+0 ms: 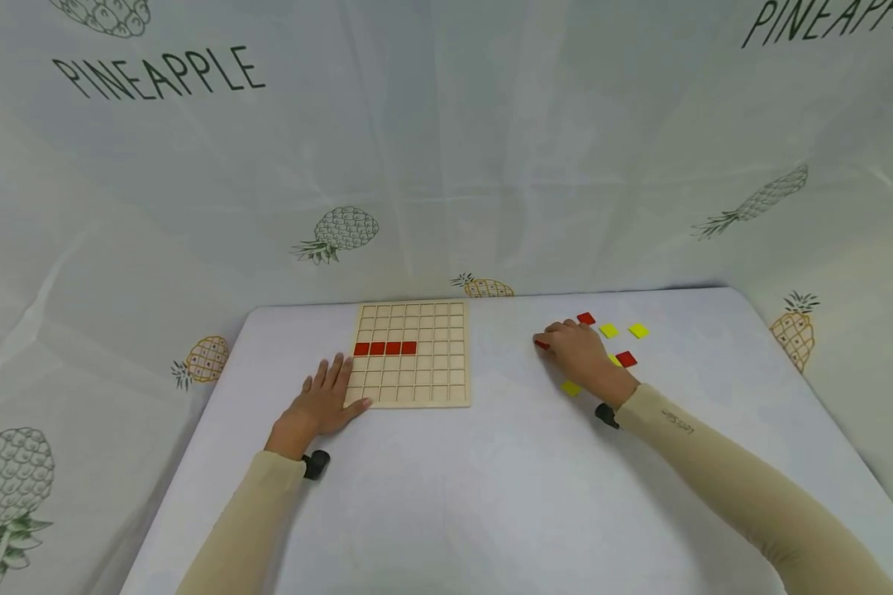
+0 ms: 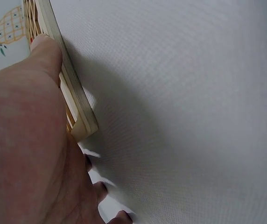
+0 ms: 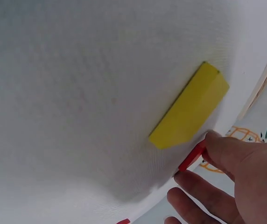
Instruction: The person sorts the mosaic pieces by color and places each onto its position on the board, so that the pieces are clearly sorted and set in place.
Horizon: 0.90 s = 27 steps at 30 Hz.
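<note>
A pale wooden grid board (image 1: 442, 372) lies left of centre on the table, with several red square tiles (image 1: 393, 349) in one row from its left edge. My left hand (image 1: 323, 405) lies flat at the board's near left corner, fingers spread along the left side; its thumb rests on the near edge. To the right, my right hand (image 1: 582, 355) pinches a red tile (image 3: 193, 155) between thumb and index finger, low at the white table surface. Close by that hand lies a yellow tile (image 3: 189, 107), seen large in the right wrist view.
Around the right hand lie loose tiles: a red tile (image 1: 585, 318) and yellow tiles (image 1: 638, 330) behind it, another red tile (image 1: 626, 359) near the wrist. A white cloth (image 1: 603, 165) printed with pineapples hangs behind the table (image 1: 432, 496).
</note>
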Motion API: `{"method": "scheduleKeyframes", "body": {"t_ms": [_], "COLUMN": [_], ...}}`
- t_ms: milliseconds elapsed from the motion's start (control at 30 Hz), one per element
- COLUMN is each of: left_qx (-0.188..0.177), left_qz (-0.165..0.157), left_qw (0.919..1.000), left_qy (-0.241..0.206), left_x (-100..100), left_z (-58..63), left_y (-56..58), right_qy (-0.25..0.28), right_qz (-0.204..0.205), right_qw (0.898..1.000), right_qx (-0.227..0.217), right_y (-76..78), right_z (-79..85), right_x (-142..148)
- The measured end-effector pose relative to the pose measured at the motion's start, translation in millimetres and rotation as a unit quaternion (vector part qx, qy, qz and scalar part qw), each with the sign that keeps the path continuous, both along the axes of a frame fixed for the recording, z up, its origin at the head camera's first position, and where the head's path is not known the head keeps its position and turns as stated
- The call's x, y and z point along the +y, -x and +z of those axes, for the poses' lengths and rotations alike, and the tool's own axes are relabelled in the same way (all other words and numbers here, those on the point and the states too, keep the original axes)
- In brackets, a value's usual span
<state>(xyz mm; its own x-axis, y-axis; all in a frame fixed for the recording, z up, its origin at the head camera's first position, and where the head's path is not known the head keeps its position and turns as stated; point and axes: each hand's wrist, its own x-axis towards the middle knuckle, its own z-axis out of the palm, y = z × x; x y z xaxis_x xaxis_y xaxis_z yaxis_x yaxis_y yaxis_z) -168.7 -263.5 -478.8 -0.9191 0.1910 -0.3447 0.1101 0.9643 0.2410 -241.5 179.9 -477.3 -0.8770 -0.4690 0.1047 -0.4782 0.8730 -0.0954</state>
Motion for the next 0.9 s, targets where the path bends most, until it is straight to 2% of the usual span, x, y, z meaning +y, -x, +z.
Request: {"method": "scheduleKeyframes", "body": {"t_ms": [433,700,900], "left_qx": [0.001,-0.002,0.0], "left_qz": [0.001,-0.006,-0.005], "left_qw": [1.0,0.9999,1.0], "left_qy": [0.002,0.011,0.006], "left_x": [-0.8,-4.2,-0.7], "left_z": [3.7,-2.2,1.5], "left_y": [0.9,3.9,1.6], "right_qy": [-0.021,-0.049,-0.036], "right_qz": [0.013,0.022,0.035], "right_qw": [1.0,0.998,0.998], "right_qx": [0.014,0.031,0.037], "right_y": [-1.5,-1.6,-4.4], "right_z": [2.8,-1.9,-1.4], "right_x": [-4.8,-2.8,-3.9]}}
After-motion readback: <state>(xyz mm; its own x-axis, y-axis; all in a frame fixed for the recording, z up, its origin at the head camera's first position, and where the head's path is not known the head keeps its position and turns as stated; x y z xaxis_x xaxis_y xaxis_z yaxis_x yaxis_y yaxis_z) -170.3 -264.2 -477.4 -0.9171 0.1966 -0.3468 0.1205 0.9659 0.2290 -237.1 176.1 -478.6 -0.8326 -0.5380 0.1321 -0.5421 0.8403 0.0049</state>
